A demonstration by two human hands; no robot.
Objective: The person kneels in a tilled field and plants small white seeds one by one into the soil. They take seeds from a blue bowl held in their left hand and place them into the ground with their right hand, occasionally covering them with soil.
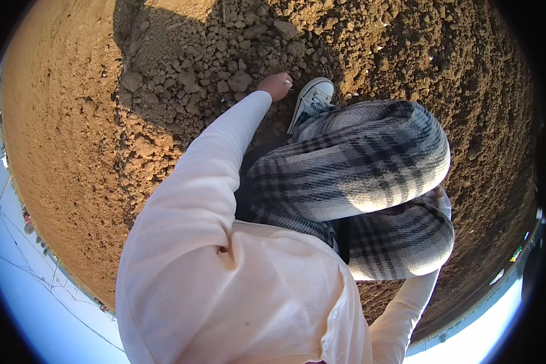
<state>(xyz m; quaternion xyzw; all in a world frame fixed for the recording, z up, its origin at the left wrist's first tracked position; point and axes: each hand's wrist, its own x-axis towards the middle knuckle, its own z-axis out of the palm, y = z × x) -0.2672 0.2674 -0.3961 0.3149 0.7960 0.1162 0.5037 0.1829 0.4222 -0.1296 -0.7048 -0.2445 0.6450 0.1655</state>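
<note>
My left hand (pixel 275 86) is low over shaded, cloddy brown soil (pixel 200 68), just beside a white lace-up sneaker (pixel 316 98). Its fingers look curled, and a small white spot shows at the thumb side. Whether that spot is a nail or a held bit, I cannot tell. My right hand (pixel 433 195) shows only in part between my bent knees, mostly hidden by the checked trousers (pixel 355 164). What it holds or touches is not visible. A pale long-sleeved shirt (pixel 264 291) covers my torso and both arms.
Sunlit rough soil (pixel 437 68) spreads on the right, with several small white bits scattered on it. Smoother tan ground (pixel 68 136) runs off to the left. Poles and overhead wires (pixel 16 245) stand against the sky at the left rim. Dark shadow lies over the clods.
</note>
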